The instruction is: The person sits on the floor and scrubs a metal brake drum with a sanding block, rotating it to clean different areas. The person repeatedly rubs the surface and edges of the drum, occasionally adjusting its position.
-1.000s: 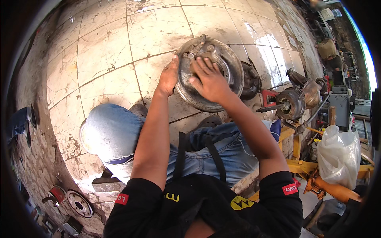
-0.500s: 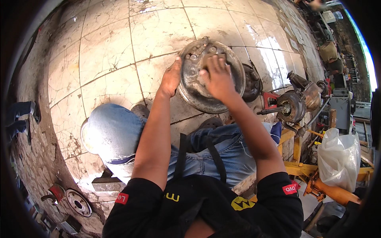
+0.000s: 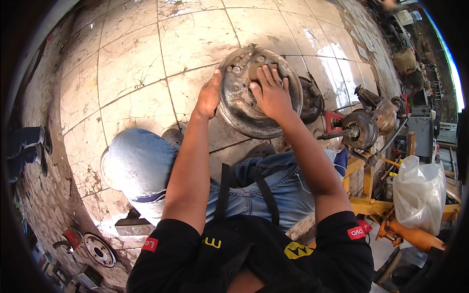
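A person is working a round, rusted metal backing plate point(image 3: 254, 97) on a cracked tiled floor point(image 3: 137, 58) — the left hand point(image 3: 210, 95) is gripping the plate's left rim, fingers curled behind the edge, while the right hand point(image 3: 271, 95) is lying flat on its face, fingers spread and pressing. Beyond the fingertips the tiles are lying open toward the far wall. Right of the right fingers a dark disc point(image 3: 311, 100) is touching the plate's edge, with an axle hub assembly point(image 3: 364, 129) and a white plastic bag point(image 3: 420, 195) crowding that side.
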`<state>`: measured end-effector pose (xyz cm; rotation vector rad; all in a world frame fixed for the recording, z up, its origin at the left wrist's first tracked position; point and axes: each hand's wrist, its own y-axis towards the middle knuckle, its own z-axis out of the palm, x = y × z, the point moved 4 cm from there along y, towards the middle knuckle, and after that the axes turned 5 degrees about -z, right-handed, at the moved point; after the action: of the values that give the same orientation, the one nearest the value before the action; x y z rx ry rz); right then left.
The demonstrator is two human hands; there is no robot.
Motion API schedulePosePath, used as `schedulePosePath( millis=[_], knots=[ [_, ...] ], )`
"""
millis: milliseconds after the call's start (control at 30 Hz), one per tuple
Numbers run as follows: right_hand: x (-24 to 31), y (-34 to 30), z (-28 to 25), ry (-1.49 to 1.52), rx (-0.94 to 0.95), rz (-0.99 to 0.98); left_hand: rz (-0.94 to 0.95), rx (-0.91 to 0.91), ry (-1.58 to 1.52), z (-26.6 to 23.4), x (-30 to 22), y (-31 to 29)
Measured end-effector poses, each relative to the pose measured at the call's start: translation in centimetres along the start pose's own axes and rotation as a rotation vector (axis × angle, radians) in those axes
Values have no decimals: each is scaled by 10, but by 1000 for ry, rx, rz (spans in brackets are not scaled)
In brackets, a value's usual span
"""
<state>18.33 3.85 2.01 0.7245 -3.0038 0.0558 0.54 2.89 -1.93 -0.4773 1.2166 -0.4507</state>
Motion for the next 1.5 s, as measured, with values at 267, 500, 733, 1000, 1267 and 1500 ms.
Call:
schedulePosePath(
  millis=[267, 500, 733, 1000, 1267, 1500],
  knots=[
    [9, -2, -3, -24, -10, -11, 17, -9, 33, 0, 3, 3],
    [10, -2, -6, 6, -45, -17, 9, -11, 59, -3, 2, 2],
    [14, -2, -4, -35, -61, -72, 25, -31, 50, 0, -3, -6],
    [24, -6, -5, -6, -76, -164, 8, -35, 93, -7, 8, 7],
    [16, -3, -8, 57, -158, -130, -25, -53, 98, -4, 2, 2],
    [21, -5, 1, 12, -116, -49, 31, 29, -101, 3, -4, -8]
  ],
)
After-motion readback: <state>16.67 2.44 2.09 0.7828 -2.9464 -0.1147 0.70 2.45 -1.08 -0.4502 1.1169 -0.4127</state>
